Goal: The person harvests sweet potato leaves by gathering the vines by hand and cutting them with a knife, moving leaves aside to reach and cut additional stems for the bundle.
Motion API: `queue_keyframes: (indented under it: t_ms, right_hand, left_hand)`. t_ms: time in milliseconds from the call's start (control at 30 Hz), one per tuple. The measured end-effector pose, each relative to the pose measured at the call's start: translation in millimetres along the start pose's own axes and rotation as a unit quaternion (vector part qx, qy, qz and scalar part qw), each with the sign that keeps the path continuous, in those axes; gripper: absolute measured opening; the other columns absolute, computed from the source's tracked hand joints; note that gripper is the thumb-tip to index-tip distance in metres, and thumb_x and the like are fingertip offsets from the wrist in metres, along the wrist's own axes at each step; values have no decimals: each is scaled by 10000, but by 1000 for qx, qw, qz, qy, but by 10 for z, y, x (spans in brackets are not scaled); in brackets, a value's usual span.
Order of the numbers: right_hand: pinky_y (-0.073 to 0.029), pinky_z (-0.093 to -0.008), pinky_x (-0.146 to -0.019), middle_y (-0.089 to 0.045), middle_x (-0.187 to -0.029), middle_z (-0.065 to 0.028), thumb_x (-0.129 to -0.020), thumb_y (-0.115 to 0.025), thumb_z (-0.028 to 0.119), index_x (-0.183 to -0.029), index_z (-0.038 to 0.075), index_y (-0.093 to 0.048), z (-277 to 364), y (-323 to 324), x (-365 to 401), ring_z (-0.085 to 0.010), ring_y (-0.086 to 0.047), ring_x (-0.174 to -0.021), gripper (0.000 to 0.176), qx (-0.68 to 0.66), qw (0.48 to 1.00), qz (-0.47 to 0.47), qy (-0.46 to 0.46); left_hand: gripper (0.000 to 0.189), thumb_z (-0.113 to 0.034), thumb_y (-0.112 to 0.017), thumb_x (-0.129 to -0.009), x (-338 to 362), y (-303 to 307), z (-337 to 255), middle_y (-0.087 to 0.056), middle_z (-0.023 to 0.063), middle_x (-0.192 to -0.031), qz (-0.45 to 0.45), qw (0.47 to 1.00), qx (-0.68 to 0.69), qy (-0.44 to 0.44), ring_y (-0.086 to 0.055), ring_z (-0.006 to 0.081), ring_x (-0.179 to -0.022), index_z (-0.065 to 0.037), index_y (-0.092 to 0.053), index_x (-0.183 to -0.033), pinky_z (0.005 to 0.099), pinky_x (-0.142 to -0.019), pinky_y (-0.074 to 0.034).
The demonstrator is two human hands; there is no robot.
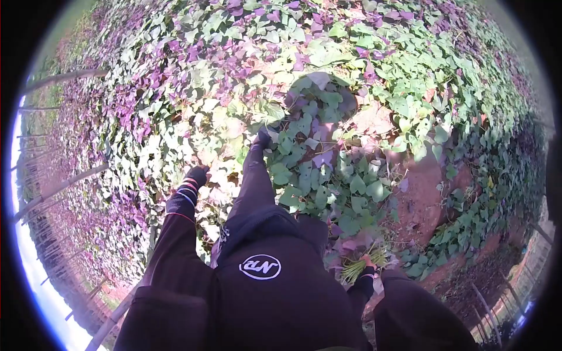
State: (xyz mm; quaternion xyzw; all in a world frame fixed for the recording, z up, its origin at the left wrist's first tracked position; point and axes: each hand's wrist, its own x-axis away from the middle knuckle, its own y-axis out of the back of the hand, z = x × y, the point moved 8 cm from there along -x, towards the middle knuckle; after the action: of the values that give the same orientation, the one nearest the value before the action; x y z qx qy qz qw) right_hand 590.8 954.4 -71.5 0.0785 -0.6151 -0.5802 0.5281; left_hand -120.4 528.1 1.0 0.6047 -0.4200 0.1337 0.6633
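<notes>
My left hand is a dark shape at the end of a dark sleeve with striped bands at the wrist. It is low over the purple and green leaves, left of my outstretched leg. Its fingers do not show clearly enough to say if they hold anything. Down by my right knee, my right hand is closed around a bundle of green stems, whose pale ends fan out to the left. Heart-shaped green leaves, partly in my shadow, grow just ahead of this hand.
Bare reddish soil shows among the vines to the right. Wooden poles stand along the left side, and more posts rise at the lower right. My foot is among the leaves ahead.
</notes>
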Motion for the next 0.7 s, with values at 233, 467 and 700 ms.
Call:
queue_keyframes:
  t_ms: [233,467,700]
  right_hand:
    - [-427,-255,-610,-583,-720,-82,-552,-717,262,-773,-51,-568,1644,-315,98,-143,-534,-633,411,-23,983,146,109]
    - [-430,-255,-584,-579,-675,-66,-584,-700,240,-732,-35,-580,3013,-1143,1114,-136,-532,-592,334,-16,965,219,144]
    - [-429,-257,-577,-577,-675,-66,-591,-695,235,-733,-32,-579,3994,-1823,1941,-135,-530,-588,324,52,956,233,172]
  left_hand:
    - [368,-348,-475,-713,901,-420,206,-522,117,-1004,120,989,2,87,-509,287,-904,-113,-508,-995,373,-778,-406]
    - [366,-316,-540,-691,-240,233,633,-545,142,-947,131,990,14,58,-530,291,-858,-65,-507,-955,359,-732,-413]
    - [401,-385,-492,-718,-767,499,1153,-548,138,-937,61,986,153,-6,-527,292,-861,-75,-515,-970,361,-739,-410]
